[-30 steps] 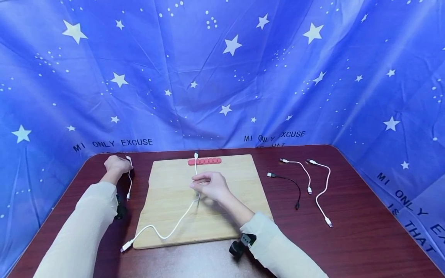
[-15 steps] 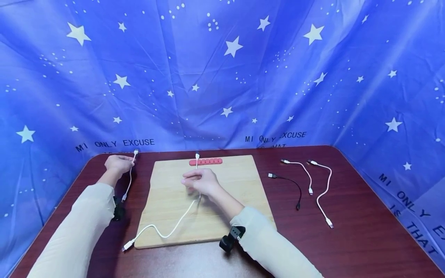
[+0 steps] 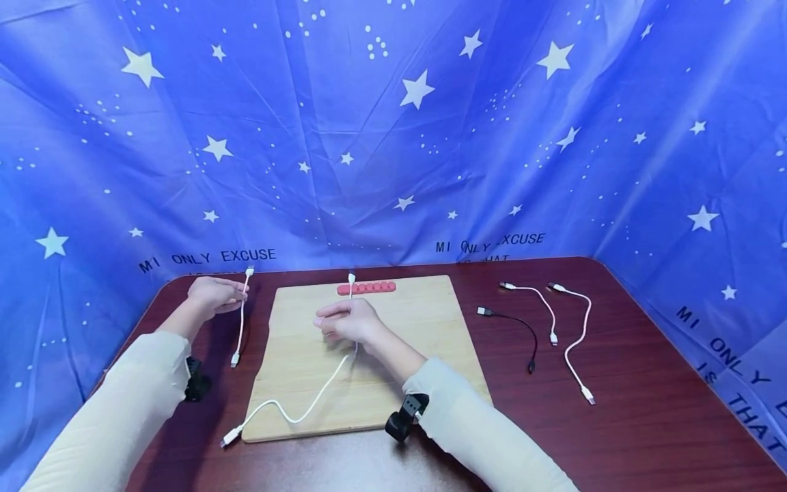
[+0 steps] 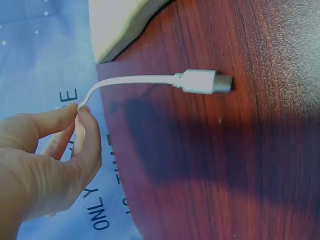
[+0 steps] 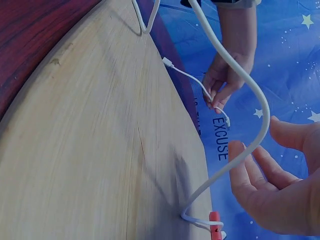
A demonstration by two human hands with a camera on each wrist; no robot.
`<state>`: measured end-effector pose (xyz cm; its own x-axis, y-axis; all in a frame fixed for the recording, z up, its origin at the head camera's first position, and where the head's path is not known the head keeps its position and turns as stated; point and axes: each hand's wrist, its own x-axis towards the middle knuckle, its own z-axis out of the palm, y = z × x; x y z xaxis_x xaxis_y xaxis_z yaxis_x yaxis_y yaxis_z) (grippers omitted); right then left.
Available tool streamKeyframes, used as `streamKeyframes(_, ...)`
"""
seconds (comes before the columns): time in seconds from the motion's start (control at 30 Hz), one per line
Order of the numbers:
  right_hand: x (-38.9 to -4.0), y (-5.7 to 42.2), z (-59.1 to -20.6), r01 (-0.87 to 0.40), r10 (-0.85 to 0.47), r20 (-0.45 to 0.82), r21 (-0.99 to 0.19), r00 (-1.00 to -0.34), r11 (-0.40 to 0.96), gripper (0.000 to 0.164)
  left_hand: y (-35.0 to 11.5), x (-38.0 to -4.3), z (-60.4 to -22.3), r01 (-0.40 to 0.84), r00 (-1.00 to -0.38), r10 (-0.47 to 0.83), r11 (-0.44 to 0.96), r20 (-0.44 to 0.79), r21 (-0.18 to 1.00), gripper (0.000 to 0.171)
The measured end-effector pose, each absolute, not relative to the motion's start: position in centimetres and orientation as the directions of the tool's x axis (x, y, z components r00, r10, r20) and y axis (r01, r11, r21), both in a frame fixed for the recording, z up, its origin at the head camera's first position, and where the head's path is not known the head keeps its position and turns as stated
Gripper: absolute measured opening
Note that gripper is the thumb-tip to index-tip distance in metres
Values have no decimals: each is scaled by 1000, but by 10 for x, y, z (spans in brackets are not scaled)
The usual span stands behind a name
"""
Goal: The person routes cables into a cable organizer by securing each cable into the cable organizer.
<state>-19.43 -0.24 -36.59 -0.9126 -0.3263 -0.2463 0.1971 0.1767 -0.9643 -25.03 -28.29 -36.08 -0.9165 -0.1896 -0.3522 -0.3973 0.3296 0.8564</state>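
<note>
My left hand pinches a short white USB cable between thumb and fingertips, left of the wooden board. Both cable ends hang free, a plug end pointing up and the other down. Over the board, my right hand has thumb and fingers apart and loosely bent. A longer white USB cable arches past its fingertips in the right wrist view. That cable runs through the red cable holder at the board's back edge, its front end lying off the board's front left corner.
Right of the board lie a short black USB cable, a short white cable and a longer white cable. The dark red tabletop meets a blue star-patterned curtain at the back.
My left hand has lifted the short white cable off the tabletop and carried it slightly right, toward the board. My right hand has shifted a little left over the board.
</note>
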Motion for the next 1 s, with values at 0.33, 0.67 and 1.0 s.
streamKeyframes(0.33,-193,-11,-360,227,-369,-275,-959,-888,170,28,-273,-242,-334,-365,-929,-80,372,-362,853,19)
streamKeyframes(0.67,-191,-19,-359,243,-387,-283,-958,-877,150,28,-252,-238,-318,-353,-929,-16,334,-370,874,37)
streamKeyframes(1.0,-191,-19,-359,296,-380,-318,-948,-869,117,28,-231,-240,-309,-346,-929,13,322,-369,881,35)
